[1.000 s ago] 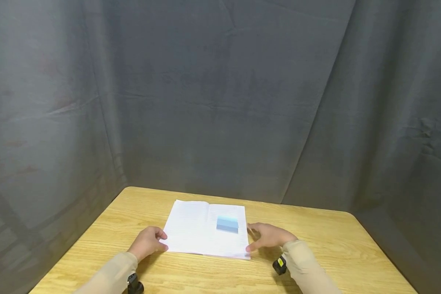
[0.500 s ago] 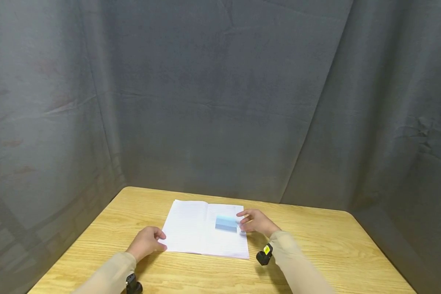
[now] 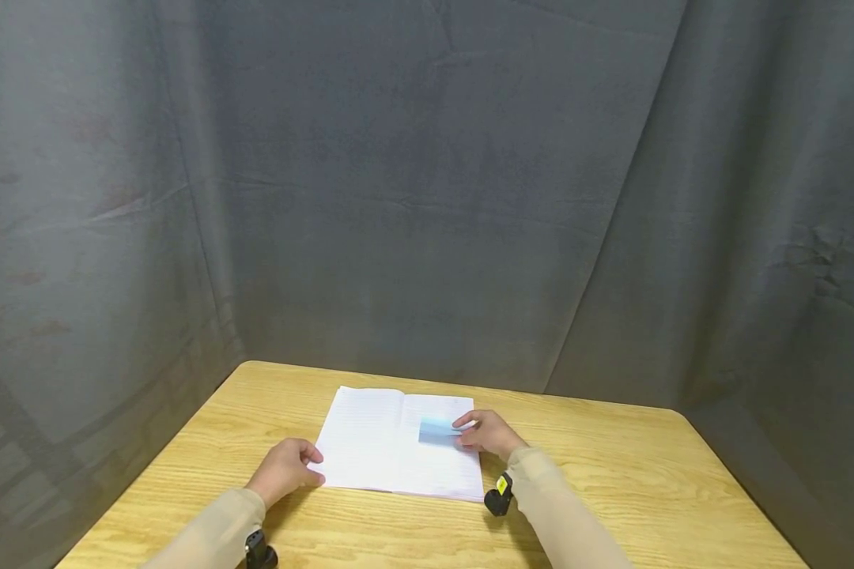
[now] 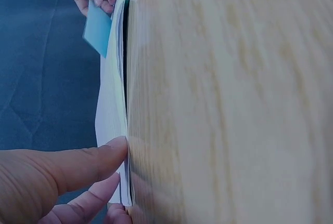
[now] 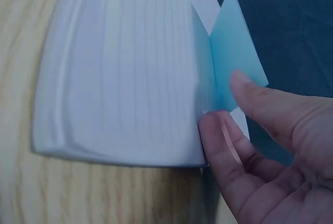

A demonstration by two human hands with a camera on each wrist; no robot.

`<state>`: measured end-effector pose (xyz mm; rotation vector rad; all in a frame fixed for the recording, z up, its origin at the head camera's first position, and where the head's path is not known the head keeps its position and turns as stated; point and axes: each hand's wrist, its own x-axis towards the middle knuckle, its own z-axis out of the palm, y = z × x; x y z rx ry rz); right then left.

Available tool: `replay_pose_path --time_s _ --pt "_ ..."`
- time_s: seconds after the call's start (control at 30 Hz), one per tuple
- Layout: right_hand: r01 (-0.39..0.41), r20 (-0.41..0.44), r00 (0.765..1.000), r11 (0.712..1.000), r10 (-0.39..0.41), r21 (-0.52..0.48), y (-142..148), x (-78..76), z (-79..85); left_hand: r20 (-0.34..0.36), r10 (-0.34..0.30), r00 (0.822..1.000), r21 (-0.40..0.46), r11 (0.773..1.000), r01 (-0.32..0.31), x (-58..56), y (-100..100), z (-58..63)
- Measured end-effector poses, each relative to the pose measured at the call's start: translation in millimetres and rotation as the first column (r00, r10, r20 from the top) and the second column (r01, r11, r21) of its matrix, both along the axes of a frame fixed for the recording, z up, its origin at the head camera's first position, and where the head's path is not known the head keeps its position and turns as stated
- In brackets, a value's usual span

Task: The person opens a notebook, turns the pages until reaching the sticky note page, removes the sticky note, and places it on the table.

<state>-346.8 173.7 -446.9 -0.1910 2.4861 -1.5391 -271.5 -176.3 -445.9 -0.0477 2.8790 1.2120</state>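
Note:
An open lined notebook (image 3: 363, 446) lies on the wooden table. On its right page is a blue sticky note (image 3: 434, 431). My right hand (image 3: 489, 434) pinches the note's right side; in the right wrist view a raised flap of the blue note (image 5: 235, 47) stands up from the page, with the thumb on its face and curled fingers at the page edge. My left hand (image 3: 285, 466) holds the notebook's left edge near its lower corner. In the left wrist view, the left thumb (image 4: 93, 167) touches the page edge, other fingers partly hidden beyond it.
The wooden table (image 3: 612, 466) extends around the notebook on all sides. A grey curtain (image 3: 413, 197) hangs behind it and along both sides. Each wrist carries a small black camera, such as the right one (image 3: 498, 499).
My right hand has moved left from the notebook's right edge onto the blue sticky note, and it now grips the note's right side. The left hand has stayed in place.

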Motion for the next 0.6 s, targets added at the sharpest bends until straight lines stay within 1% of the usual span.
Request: replay_pose_path --time_s 0.13,0.27,0.47,0.6 --pt "0.042 0.019 0.999 0.998 -0.041 -0.056 -2.1 -1.2 -4.0 0.004 -0.001 1.0 -0.004 1.0 0.002 -0.5 -0.2 0.0" --pt "0.09 0.03 0.996 0.993 -0.088 -0.074 -3.6 -1.7 -4.8 0.013 -0.003 1.0 -0.009 1.0 0.003 -1.1 -1.0 -1.0" --pt "0.138 0.027 0.99 0.99 -0.138 -0.036 -6.0 -4.6 -8.0 0.009 -0.003 1.0 -0.006 1.0 0.003 -0.5 -1.7 -1.8" --pt "0.155 0.022 0.988 0.988 -0.155 -0.015 -6.9 -6.6 -9.1 0.011 0.0 1.0 -0.005 1.0 0.0 -0.8 -1.4 -1.7"
